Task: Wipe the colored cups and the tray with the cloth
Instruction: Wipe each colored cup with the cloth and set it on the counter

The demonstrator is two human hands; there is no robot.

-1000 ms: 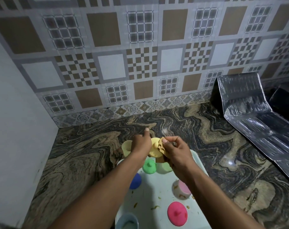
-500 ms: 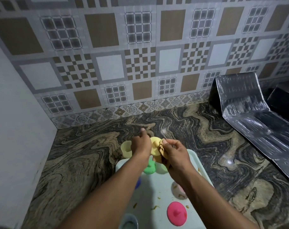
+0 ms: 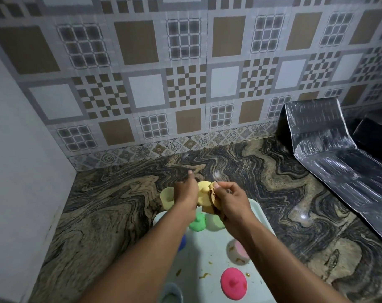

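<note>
My left hand (image 3: 185, 191) holds a yellow lid (image 3: 203, 193) above the far end of the white tray (image 3: 209, 254). My right hand (image 3: 231, 201) grips a tan cloth (image 3: 211, 199) and presses it against that lid. A yellow cup (image 3: 167, 196) stands on the counter just left of my left hand. On the tray sit a green lid (image 3: 197, 223), a pale green cup (image 3: 214, 223), a blue piece (image 3: 183, 242) mostly hidden by my left arm, a pink cup (image 3: 239, 251), a pink lid (image 3: 233, 286) and a pale blue cup (image 3: 171, 293). Small food scraps lie on the tray.
The tray sits on a dark marbled stone counter (image 3: 111, 215) backed by a patterned tile wall (image 3: 185, 84). A plain white wall (image 3: 15, 149) closes the left side. A bent foil sheet (image 3: 329, 154) lies at the right, beside a dark object (image 3: 373, 136).
The two hands and the yellow lid stay in nearly the same place; the cloth shifts slightly over the lid. The view has tilted a little.
</note>
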